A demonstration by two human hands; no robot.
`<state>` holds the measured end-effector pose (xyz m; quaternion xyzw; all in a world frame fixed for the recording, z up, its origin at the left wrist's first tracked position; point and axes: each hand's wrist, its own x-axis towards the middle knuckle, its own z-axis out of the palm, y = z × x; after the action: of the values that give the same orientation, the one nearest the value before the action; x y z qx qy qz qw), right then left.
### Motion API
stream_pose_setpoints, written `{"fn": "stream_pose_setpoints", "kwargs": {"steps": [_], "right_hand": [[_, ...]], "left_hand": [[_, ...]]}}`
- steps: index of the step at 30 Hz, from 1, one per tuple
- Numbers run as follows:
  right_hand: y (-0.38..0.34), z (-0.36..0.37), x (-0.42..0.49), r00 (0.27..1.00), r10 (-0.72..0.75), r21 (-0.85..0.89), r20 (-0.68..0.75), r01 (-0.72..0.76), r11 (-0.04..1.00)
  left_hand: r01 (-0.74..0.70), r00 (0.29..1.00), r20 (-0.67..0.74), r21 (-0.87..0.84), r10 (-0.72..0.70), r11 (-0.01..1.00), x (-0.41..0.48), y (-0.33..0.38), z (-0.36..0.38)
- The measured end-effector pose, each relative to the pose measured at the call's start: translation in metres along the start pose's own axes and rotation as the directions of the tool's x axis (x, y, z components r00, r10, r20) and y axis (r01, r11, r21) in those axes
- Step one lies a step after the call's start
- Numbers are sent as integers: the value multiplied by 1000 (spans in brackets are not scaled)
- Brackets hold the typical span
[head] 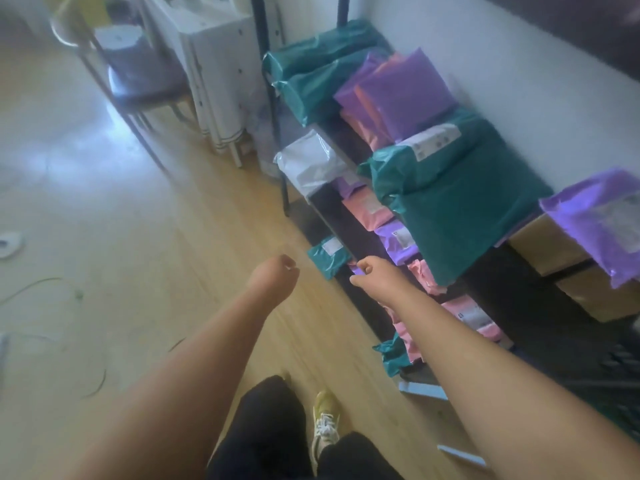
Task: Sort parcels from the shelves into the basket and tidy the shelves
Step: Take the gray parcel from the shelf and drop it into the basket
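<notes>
Beside the shelves (327, 199), left hand (277, 273) hangs over open floor (207, 237).

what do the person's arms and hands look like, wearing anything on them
The left arm and right arm are bare up to the frame edge, with no sleeves in view. The left hand and right hand wear no gloves, and no watch or wristband shows. The picture is too blurred to rule out a thin ring.
</notes>
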<state>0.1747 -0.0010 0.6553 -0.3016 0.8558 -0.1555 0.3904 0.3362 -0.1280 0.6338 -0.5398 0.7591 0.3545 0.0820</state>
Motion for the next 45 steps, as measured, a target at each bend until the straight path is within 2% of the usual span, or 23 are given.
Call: {"fn": "stream_pose_setpoints", "kwargs": {"steps": [6, 12, 17, 22, 25, 31, 41, 45], "right_hand": [[-37, 4, 54, 1000, 13, 15, 22, -14, 1000], [-78, 9, 112, 994, 109, 33, 12, -110, 993], [-124, 17, 157, 981, 193, 121, -15, -190, 974], [-159, 25, 191, 977, 213, 187, 4, -210, 960], [-166, 25, 204, 974, 222, 177, 37, -225, 958], [-174, 15, 243, 971, 235, 187, 34, -237, 953], [-189, 20, 277, 941, 338, 268, 25, -332, 904], [-198, 29, 290, 908, 418, 328, -17, -390, 860]], "left_hand": [[-14, 1000, 23, 29, 13, 999, 56, 1, -29], [-87, 993, 92, 70, 81, 994, 134, 3, -70], [-110, 982, 162, 106, 92, 988, 201, -8, -105], [-137, 973, 212, 184, 97, 973, 253, -16, -132], [-121, 969, 233, 172, 79, 978, 270, -15, -138], [-132, 977, 187, 176, 99, 975, 305, -7, -154], [-180, 954, 271, 190, 124, 965, 363, -1, -167], [-252, 927, 336, 226, 167, 941, 398, -2, -178]]}}
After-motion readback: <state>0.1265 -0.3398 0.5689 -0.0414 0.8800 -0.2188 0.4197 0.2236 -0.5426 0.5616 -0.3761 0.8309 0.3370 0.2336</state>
